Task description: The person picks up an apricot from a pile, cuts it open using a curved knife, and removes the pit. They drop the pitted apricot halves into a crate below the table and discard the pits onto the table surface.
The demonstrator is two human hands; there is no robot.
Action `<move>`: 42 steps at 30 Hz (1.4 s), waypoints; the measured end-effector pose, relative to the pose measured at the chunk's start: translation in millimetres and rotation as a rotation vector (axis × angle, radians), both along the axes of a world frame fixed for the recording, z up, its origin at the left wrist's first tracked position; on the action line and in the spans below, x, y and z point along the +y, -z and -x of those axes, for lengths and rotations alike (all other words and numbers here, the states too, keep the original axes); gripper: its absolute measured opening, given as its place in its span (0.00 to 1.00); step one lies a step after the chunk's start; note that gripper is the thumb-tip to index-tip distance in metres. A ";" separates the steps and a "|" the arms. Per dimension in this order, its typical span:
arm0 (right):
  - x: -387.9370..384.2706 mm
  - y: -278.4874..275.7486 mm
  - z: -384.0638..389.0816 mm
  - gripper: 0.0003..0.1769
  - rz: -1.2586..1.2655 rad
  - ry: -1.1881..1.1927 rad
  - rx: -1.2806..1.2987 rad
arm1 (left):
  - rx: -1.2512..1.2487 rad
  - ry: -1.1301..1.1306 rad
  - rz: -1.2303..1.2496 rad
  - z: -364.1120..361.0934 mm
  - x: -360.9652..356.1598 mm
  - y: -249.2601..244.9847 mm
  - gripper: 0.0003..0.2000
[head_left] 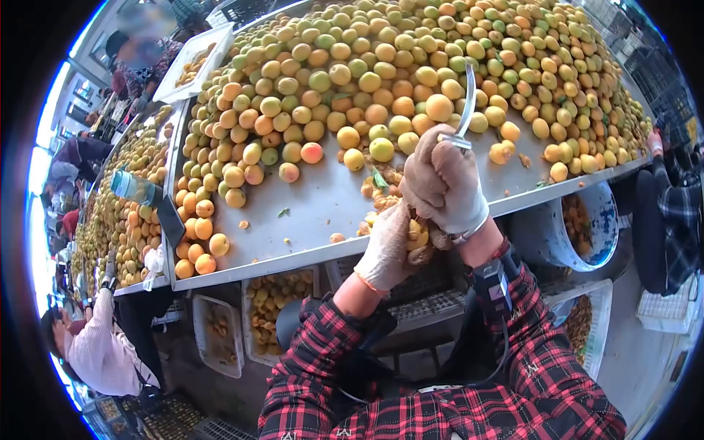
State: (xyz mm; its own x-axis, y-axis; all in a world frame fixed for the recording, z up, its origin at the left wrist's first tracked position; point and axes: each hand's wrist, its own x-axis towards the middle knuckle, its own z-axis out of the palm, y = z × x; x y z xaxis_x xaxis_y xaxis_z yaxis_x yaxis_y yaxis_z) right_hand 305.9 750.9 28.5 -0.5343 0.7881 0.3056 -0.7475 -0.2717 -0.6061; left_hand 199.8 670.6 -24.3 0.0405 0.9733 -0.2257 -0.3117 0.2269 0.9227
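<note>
My right hand (445, 183), in a worn, stained glove, is closed around a curved metal tool (468, 103), whose bright curved end points up and away from me. Just below it, my left hand (387, 249), also gloved, is closed on an apricot (418, 235) that looks split, its yellow flesh showing between the two hands. Both hands are over the front edge of a metal table (308, 213). Beside my left hand lie bits of apricot (364, 227) and a green leaf (379, 178).
A large heap of apricots (367, 81) covers the table's far side. Below its edge stand a crate of apricots (248, 315), a white tub (218, 334) and a bucket (598, 220). A phone (171, 220) leans at the left. Co-workers (103, 345) stand at both sides.
</note>
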 end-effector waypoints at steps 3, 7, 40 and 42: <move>-12.9 -4.3 17.2 0.12 0.104 0.305 -0.269 | -0.271 -0.139 0.150 0.9 4.0 9.1 0.14; -5.2 7.7 17.0 0.13 0.243 0.228 -0.058 | -0.356 -0.157 0.231 8.4 7.8 -6.0 0.13; -17.4 26.3 21.6 0.14 0.039 -0.033 -0.747 | 0.672 -0.333 -0.856 45.3 17.3 -23.3 0.25; -22.0 23.3 28.2 0.12 -0.041 0.022 -0.785 | 0.773 -0.375 -0.923 51.8 13.2 -18.0 0.24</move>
